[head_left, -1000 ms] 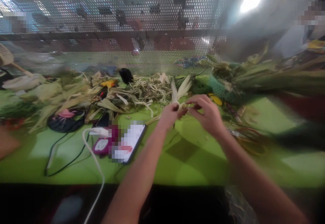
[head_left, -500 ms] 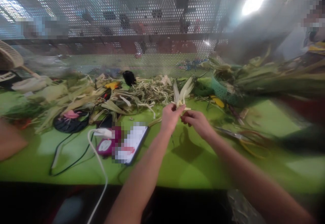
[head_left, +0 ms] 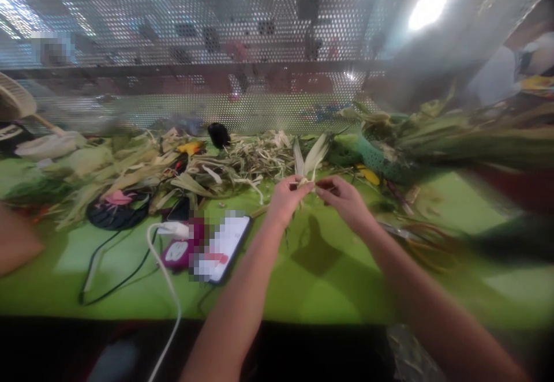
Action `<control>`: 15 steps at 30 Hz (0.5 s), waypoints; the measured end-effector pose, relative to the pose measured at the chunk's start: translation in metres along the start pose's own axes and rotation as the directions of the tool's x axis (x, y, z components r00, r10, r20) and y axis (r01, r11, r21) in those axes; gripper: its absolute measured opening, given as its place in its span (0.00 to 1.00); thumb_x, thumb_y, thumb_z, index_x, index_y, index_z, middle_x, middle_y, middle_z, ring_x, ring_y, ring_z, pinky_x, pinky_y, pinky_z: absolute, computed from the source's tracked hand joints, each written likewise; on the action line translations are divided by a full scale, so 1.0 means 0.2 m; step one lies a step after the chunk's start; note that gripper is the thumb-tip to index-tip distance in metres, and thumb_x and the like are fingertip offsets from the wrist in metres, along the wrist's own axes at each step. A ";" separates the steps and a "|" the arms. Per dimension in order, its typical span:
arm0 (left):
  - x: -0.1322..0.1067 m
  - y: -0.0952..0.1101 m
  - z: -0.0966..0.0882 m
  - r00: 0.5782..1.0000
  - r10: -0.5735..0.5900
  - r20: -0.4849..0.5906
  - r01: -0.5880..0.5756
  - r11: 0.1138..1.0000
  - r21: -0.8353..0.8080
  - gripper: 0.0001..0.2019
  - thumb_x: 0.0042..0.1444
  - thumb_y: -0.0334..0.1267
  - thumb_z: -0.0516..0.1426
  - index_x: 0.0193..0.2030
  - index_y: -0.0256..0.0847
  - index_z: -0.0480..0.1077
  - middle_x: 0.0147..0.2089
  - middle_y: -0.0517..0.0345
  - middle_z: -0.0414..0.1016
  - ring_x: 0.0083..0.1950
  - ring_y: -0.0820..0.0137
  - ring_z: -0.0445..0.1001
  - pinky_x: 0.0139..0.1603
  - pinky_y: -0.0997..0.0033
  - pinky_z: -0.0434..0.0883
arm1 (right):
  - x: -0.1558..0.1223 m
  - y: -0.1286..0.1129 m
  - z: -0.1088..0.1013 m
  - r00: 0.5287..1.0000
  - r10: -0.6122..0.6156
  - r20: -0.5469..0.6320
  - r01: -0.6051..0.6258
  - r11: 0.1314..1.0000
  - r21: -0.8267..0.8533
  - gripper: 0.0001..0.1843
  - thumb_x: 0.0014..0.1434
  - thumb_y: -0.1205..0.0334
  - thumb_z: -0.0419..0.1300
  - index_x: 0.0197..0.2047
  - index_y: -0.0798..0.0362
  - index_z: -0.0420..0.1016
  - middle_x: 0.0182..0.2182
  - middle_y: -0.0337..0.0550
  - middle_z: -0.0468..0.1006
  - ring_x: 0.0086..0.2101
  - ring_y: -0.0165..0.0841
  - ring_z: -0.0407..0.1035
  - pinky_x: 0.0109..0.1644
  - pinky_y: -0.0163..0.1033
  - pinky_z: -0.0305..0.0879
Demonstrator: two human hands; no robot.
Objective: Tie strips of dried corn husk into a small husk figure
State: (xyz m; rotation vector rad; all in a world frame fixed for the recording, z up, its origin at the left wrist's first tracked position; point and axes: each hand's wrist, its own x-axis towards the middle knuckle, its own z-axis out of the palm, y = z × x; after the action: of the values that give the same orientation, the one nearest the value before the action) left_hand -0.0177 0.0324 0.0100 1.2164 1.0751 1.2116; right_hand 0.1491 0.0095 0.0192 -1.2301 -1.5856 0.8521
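Pinching a husk bundle (head_left: 309, 160) with both hands, beyond and to the right of the phone (head_left: 223, 246).

Since half a second ago the right hand (head_left: 345, 198) has slid rightward and slightly up, so it now sits level with the left hand (head_left: 284, 198) with a small gap between them, where before they nearly touched. Each grip is pressed together on the bundle's narrow base. The bundle's flat, pointed, cream leaves fan upward, dry and papery. Behind the phone, a glossy flat rectangle, a stringy heap of husks (head_left: 173, 165) lies on the smooth lime-green tabletop (head_left: 337, 281). A white cable (head_left: 167, 281) curves to the phone's left.
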 end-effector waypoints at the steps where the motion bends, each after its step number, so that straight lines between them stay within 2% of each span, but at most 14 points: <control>1: 0.00 0.00 0.01 1.000 -0.007 0.014 0.007 1.000 -0.020 0.19 0.41 0.50 0.68 0.34 0.37 0.75 0.28 0.60 0.75 0.29 0.75 0.69 0.33 0.75 0.63 | 0.01 0.00 0.00 0.998 0.030 0.049 -0.031 0.999 0.014 0.14 0.56 0.51 0.63 0.38 0.53 0.74 0.31 0.41 0.75 0.28 0.29 0.65 0.31 0.36 0.62; 4: -0.01 0.01 0.02 0.997 -0.058 0.047 0.062 0.993 -0.099 0.20 0.39 0.50 0.69 0.32 0.37 0.73 0.26 0.63 0.72 0.27 0.77 0.65 0.30 0.76 0.61 | 0.01 0.00 0.00 0.994 0.078 0.082 -0.079 0.997 0.015 0.11 0.54 0.53 0.63 0.30 0.53 0.72 0.24 0.36 0.71 0.25 0.28 0.62 0.30 0.35 0.60; 8: 0.00 0.01 -0.01 0.994 -0.088 0.067 0.100 0.976 -0.196 0.20 0.38 0.50 0.70 0.30 0.36 0.72 0.23 0.65 0.67 0.24 0.79 0.62 0.27 0.76 0.60 | 0.02 0.00 -0.02 0.992 0.111 0.063 -0.111 0.994 0.006 0.11 0.52 0.55 0.64 0.27 0.53 0.71 0.22 0.36 0.71 0.25 0.28 0.62 0.30 0.35 0.59; 11: 0.00 0.01 -0.02 0.993 -0.070 0.090 0.085 0.982 -0.169 0.20 0.39 0.49 0.70 0.30 0.36 0.72 0.23 0.65 0.67 0.23 0.80 0.61 0.26 0.76 0.58 | 0.02 0.00 -0.03 0.992 0.098 0.075 -0.100 0.995 0.026 0.12 0.52 0.53 0.65 0.30 0.54 0.73 0.25 0.37 0.73 0.27 0.29 0.64 0.32 0.36 0.60; 15: -0.01 0.00 -0.01 0.984 -0.079 0.160 0.090 0.994 -0.062 0.19 0.40 0.47 0.70 0.32 0.36 0.73 0.24 0.64 0.69 0.24 0.79 0.62 0.27 0.76 0.59 | 0.03 -0.01 -0.03 0.996 0.079 0.038 -0.084 0.983 0.162 0.17 0.52 0.48 0.65 0.35 0.53 0.74 0.31 0.40 0.76 0.32 0.31 0.67 0.37 0.36 0.62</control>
State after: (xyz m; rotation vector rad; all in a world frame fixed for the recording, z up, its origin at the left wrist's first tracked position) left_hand -0.0197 0.0307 0.0106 1.1811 0.9506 1.0612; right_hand 0.1529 0.0145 0.0239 -1.1754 -1.4669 1.0368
